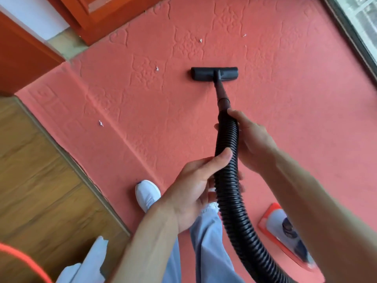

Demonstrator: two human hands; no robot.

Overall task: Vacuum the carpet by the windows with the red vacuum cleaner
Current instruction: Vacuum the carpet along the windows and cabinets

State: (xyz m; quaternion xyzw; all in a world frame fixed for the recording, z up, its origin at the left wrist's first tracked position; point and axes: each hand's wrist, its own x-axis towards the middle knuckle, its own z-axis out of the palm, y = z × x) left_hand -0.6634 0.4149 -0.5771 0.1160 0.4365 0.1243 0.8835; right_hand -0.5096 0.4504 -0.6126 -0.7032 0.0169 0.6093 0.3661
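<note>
Salmon-red carpet (pixel 142 119) with an embossed flower pattern runs up to the window (pixel 363 15) at the far right. Both hands grip the vacuum's black ribbed hose (pixel 226 139). The right hand (pixel 253 141) has its fingers curled round the hose just behind the cuff. The left hand (pixel 193 188), nearer the body, has its fingers wrapped underneath and its thumb pressed on top. Beyond the right fingers a thin black wand (pixel 221 94) slants down to the flat black floor head (pixel 204 73), which rests on the carpet. White scraps (pixel 101 123) lie scattered left of the fingers and past the head.
</note>
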